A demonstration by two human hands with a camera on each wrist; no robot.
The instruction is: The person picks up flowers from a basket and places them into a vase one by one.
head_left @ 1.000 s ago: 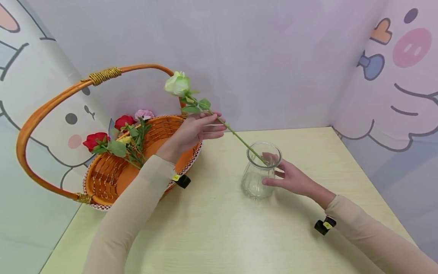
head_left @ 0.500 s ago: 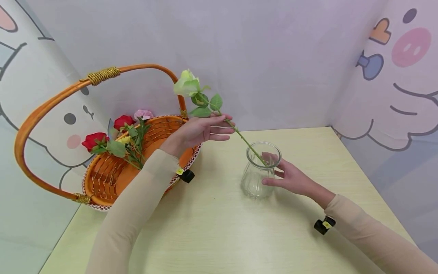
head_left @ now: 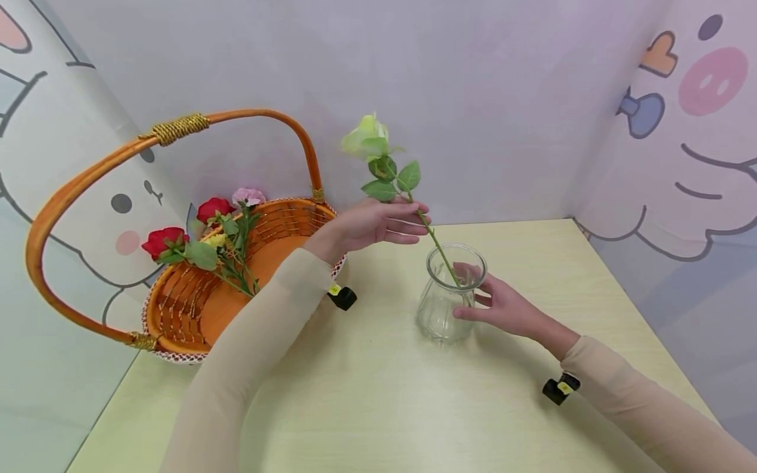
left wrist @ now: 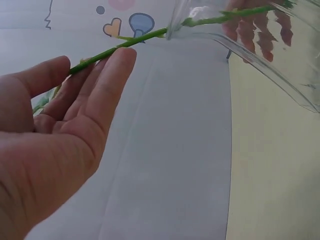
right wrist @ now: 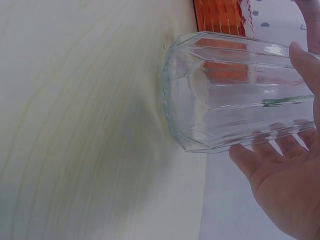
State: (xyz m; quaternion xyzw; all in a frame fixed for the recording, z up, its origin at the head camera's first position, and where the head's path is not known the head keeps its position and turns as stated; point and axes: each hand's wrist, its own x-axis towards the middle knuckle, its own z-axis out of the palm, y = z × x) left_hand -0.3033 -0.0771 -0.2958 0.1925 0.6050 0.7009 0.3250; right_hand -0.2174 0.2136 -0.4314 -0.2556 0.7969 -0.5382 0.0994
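A white-green rose [head_left: 368,138] leans to the left, its stem's lower end inside the mouth of a clear glass vase [head_left: 439,318]. My left hand [head_left: 381,226] pinches the stem [left wrist: 145,38] just under the leaves, between thumb and fingers. The vase stands upright on the table. Around its right side my right hand [head_left: 511,309] holds it, thumb in front and fingers behind the glass. From the right wrist view, the green stem end [right wrist: 285,100] shows through the vase wall, above the vase's bottom.
At the left stands an orange woven basket [head_left: 177,322] with a tall arched handle [head_left: 97,164]. Red roses [head_left: 165,242], a pink flower [head_left: 248,196] and a yellow flower [head_left: 215,241] lie in it. Cartoon-printed cloth walls [head_left: 473,118] enclose the pale wooden table [head_left: 414,407].
My left hand has moved right toward the vase, carrying the rose's head with it, so the stem stands steeper. The right hand and the vase have stayed in place.
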